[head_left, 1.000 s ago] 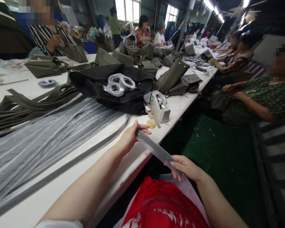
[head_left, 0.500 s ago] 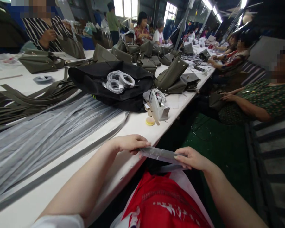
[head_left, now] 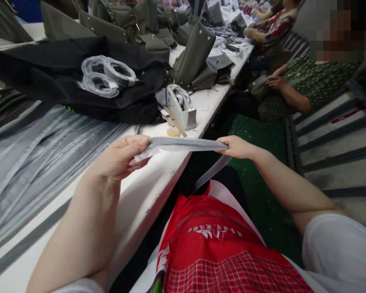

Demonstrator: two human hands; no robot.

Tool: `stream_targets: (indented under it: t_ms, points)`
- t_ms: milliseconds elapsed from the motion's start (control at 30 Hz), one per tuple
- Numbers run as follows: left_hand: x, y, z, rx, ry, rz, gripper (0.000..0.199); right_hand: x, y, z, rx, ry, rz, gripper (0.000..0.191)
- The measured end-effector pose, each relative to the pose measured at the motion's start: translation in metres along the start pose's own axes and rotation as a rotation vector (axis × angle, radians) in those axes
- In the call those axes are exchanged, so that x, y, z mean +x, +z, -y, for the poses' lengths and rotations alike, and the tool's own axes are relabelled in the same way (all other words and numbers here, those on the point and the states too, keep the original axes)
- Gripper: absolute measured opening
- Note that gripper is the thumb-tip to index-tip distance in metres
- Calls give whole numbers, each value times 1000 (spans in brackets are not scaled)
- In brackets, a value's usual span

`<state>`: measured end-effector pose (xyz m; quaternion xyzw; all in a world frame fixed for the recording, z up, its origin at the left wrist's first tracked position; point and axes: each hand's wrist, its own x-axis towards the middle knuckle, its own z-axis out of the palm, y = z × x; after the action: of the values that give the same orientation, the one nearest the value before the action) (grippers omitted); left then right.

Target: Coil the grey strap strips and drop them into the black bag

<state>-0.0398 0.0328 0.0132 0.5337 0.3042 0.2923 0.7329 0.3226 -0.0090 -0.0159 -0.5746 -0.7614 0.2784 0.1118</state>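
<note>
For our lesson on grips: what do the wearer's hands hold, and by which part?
A grey strip: left hand at what seems one end, right hand farther along, where the strip bends downward.

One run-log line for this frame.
left hand: grips film-wrapped grey strip | right hand: grips same strip | strip: spans between hands, tail below right | tape dispenser: on white table

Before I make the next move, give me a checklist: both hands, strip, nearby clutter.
1. Left hand gripping the long flat grey plastic-looking strip: ok, fingers closed on it.
2. Right hand gripping the strip: ok.
3. Strip straight between hands: ok, nearly straight.
4. Hanging length's lower end free: cannot tell; it hangs toward the red checked apron.
5. White plastic tape dispenser clear of both hands: ok, apart on the white table.
</note>
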Motion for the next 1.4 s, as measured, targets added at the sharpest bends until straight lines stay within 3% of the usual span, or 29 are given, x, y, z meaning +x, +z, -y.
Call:
stream_targets:
  t_ms: [133, 233, 300, 333, 433, 533, 633, 700, 767, 800, 867, 933, 967, 1100, 1167, 1267, 1400]
  points:
    - [-6, -1, -9, -55, 78, -79, 34, -6, -34, -42, -172, 156, -259, 20]
    - [-4, 3, -6, -25, 57, -72, 34, -20, -63, -54, -266, 195, -409, 30]
    - [1, 10, 0, 40, 3, -28, 37, -27, -73, -47, -292, 157, -398, 39]
    - [4, 14, 3, 90, -36, 11, 39, -30, -73, -40, -260, 111, -326, 51]
    - [12, 30, 15, 261, -131, 182, 43, -29, -48, -5, 87, -88, 27, 80]
    - [17, 42, 26, 391, -106, 289, 47, -17, 4, 31, 542, -212, 251, 65]
    - [20, 42, 32, 564, -27, 207, 49, -1, 52, 53, 711, -128, 349, 56]
    - [20, 37, 31, 670, 4, 151, 49, 11, 69, 59, 637, -64, 163, 47]
    - [19, 31, 28, 713, 18, 177, 47, 21, 74, 63, 555, -125, -91, 40]
    - [17, 28, 27, 715, 27, 202, 46, 25, 75, 65, 547, -186, -146, 38]
    - [15, 24, 25, 714, 49, 233, 44, 31, 76, 69, 572, -281, -44, 35]
    - [15, 22, 26, 722, 58, 223, 44, 32, 81, 73, 606, -269, 128, 42]
    - [16, 21, 27, 731, 64, 202, 43, 32, 84, 74, 612, -237, 149, 46]
    - [25, 23, 40, 685, 180, -6, 29, 31, 96, 77, 542, -187, -85, 47]
    - [30, 27, 48, 537, 221, -75, 45, 31, 96, 78, 455, -213, -203, 46]
    - [36, 34, 59, 306, 201, -60, 62, 29, 95, 81, 339, -222, -298, 42]
    - [38, 42, 69, 204, 129, 21, 54, 28, 97, 84, 347, -197, -334, 38]
